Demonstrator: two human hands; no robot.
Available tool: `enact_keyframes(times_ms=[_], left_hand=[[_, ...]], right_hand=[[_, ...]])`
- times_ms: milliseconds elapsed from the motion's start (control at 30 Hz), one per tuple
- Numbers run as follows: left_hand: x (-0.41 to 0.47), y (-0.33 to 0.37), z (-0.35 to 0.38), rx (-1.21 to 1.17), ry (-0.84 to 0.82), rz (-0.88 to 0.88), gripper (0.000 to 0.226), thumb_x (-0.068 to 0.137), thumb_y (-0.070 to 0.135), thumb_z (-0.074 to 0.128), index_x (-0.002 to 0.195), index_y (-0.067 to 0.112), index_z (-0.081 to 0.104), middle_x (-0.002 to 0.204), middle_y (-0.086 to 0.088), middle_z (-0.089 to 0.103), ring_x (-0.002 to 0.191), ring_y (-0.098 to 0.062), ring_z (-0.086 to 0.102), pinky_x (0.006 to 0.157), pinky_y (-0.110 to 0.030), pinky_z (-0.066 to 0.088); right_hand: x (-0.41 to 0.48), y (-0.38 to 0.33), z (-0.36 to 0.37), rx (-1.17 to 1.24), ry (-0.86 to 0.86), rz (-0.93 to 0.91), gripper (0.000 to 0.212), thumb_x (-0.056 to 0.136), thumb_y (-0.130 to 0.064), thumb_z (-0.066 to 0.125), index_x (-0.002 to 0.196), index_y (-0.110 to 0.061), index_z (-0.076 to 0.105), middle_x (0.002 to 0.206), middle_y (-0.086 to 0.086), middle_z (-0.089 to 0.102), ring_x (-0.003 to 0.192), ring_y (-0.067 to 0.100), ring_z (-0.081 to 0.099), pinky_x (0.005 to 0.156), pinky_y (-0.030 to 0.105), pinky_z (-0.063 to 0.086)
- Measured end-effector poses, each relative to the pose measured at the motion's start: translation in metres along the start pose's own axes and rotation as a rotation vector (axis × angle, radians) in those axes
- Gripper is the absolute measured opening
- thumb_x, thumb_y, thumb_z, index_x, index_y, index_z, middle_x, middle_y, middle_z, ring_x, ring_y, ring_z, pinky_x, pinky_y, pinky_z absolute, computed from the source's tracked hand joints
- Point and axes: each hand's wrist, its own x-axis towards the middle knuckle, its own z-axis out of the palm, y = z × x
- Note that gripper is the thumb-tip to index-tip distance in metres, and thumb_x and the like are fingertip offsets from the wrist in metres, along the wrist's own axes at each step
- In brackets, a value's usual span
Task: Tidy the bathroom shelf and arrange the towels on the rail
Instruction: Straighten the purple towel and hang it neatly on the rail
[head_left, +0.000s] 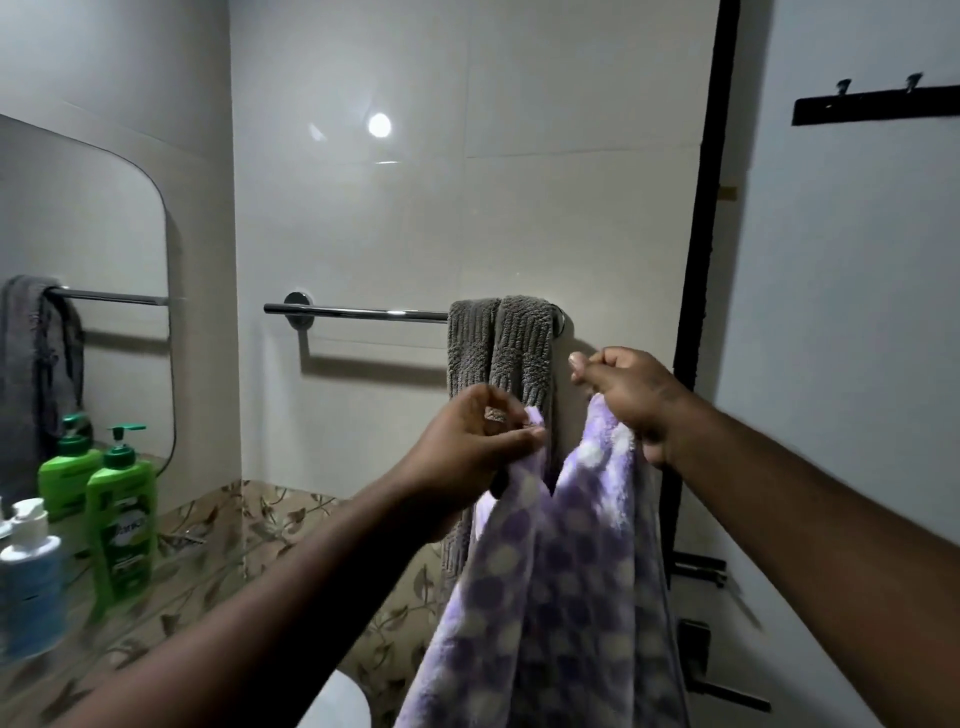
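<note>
Between the two raised hands, a purple checked towel (561, 571) is hanging in a slack V, each grip pinching one top corner: the left hand (467, 447) is closing thumb and fingertips on the near-left corner, and the right hand (628, 400) is bunching the other corner in a closed fist. Just beyond them a grey ribbed towel (501, 348) is already hanging at the right end of the chrome rail (358, 313), leaving the left stretch bare. Further left, a green pump bottle (122, 514) and a white-capped bottle (31, 571) are standing on the patterned shelf (182, 587) under the mirror (78, 249). I judge the left pinch is looking slight, so a corner may be slipping free, or the swinging cloth may be dragging the grey towel off.
</note>
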Motion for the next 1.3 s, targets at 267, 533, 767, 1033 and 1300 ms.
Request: enact_keyframes(times_ms=[267,533,767,1033,1300], left_hand=[[0.023,-0.005,0.029,0.124,-0.024,-0.104,0.003,0.097,-0.001,0.062,0.097,-0.004,0.063,0.086,-0.024,0.057,0.063,-0.022,0.05,0.053,-0.031,0.043],[0.026,-0.006,0.011,0.119,0.048,-0.066,0.01,0.094,0.0,0.067,0.085,0.003,0.062,0.073,-0.018,0.058,0.051,-0.019,0.048,0.036,-0.022,0.039],[0.025,-0.016,0.008,-0.064,0.179,-0.138,0.026,0.094,0.002,0.069,0.119,0.004,0.061,0.078,-0.011,0.063,0.055,-0.015,0.054,0.045,-0.022,0.049],[0.021,-0.019,0.024,-0.142,0.135,-0.176,0.031,0.093,-0.005,0.066,0.124,-0.005,0.06,0.1,-0.018,0.061,0.055,-0.015,0.058,0.055,-0.028,0.06],[0.021,-0.022,0.023,-0.169,0.174,-0.242,0.027,0.094,-0.007,0.064,0.12,-0.002,0.063,0.087,-0.017,0.069,0.053,-0.018,0.066,0.057,-0.032,0.061]], right_hand=[[-0.022,-0.015,0.014,0.151,-0.174,0.097,0.027,0.101,-0.037,0.06,0.09,-0.013,0.054,0.065,0.006,0.056,0.056,0.017,0.054,0.055,0.03,0.048],[-0.026,-0.008,-0.023,0.238,-0.266,0.191,0.015,0.082,0.003,0.076,0.09,-0.01,0.073,0.078,0.006,0.076,0.063,0.013,0.071,0.058,0.026,0.058],[-0.025,0.005,-0.021,0.12,0.222,0.015,0.018,0.073,0.007,0.083,0.079,-0.008,0.077,0.08,0.013,0.078,0.068,0.019,0.073,0.07,0.032,0.064],[-0.048,0.028,0.019,-0.341,0.241,-0.311,0.013,0.072,-0.018,0.087,0.072,-0.025,0.078,0.066,-0.015,0.075,0.062,0.001,0.071,0.067,0.029,0.061],[-0.067,0.039,0.016,-0.439,0.162,-0.464,0.012,0.078,-0.023,0.081,0.086,-0.03,0.074,0.078,-0.016,0.075,0.074,-0.001,0.07,0.072,0.031,0.06]])
